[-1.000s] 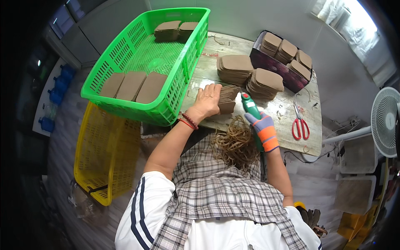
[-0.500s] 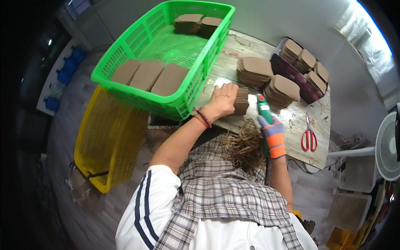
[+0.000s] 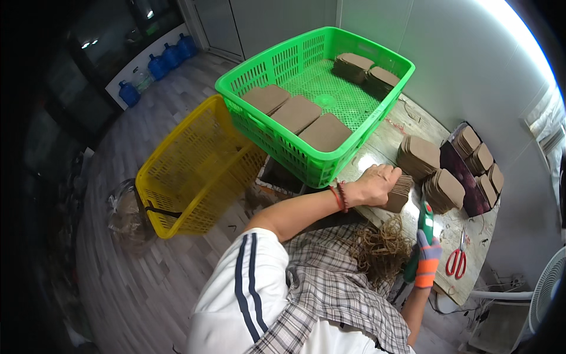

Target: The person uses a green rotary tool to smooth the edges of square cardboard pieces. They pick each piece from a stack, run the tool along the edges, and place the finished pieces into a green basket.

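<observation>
My bare left hand (image 3: 376, 184), with a red cord and dark beads at the wrist, is closed on a stack of brown rounded sheets (image 3: 398, 196) at the table's near edge. The stack stands with its sheet edges showing. My right hand (image 3: 428, 259), in an orange and grey glove, is wrapped round a green handheld tool (image 3: 425, 219) with a red spot on top. The tool's front end lies near the stack, apart from it. A tangled bundle of tan strings (image 3: 383, 251) hangs at my apron, between my arms.
A green basket (image 3: 330, 162) with several brown stacks stands on the table's left. More stacks (image 3: 443, 190) and a dark box (image 3: 469, 177) of them sit behind the tool. Red-handled scissors (image 3: 456, 262) lie at right. A yellow basket (image 3: 154, 206) stands lower left; a white fan (image 3: 548, 289) is far right.
The view has swung to the left, so the table and baskets appear farther right and lower. My left hand keeps its hold on the stack, and my right hand still grips the green tool.
</observation>
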`<act>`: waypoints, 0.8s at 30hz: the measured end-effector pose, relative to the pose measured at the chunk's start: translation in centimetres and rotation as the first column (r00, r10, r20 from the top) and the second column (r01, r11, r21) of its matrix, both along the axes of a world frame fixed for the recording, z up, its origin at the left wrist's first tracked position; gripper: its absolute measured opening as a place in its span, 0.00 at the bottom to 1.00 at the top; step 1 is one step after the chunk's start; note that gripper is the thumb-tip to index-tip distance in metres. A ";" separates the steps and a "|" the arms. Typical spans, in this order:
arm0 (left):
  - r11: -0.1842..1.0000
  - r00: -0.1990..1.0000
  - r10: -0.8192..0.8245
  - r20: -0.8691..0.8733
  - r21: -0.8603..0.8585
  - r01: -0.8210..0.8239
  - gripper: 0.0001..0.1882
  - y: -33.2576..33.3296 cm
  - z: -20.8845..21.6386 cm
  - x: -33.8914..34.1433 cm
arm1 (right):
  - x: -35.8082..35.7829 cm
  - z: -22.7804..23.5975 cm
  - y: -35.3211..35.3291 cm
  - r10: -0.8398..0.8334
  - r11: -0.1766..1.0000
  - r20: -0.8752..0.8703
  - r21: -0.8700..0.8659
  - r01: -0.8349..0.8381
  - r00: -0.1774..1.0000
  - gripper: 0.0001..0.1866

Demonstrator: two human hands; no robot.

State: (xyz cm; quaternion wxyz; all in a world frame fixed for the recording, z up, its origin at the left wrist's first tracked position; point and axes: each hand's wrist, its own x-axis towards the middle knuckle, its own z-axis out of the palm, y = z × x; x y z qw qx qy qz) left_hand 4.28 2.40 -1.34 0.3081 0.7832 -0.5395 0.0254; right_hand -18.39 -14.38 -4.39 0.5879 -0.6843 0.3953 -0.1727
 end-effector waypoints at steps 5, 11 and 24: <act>0.950 0.714 -0.313 -0.627 -0.197 0.243 0.35 9.0 14.4 5.9 | -5.9 -1.1 -0.4 -0.079 0.997 0.025 -0.024 0.079 0.997 0.14; 0.874 0.558 -0.040 -0.829 -0.300 -0.383 0.17 25.3 21.3 21.9 | -9.0 -2.1 -0.1 -0.080 0.987 0.057 -0.138 0.088 0.995 0.10; 0.656 0.311 0.681 -0.663 0.364 -0.661 0.21 28.0 15.3 32.3 | -9.1 0.0 0.8 -0.257 0.965 0.049 -0.040 0.259 0.965 0.12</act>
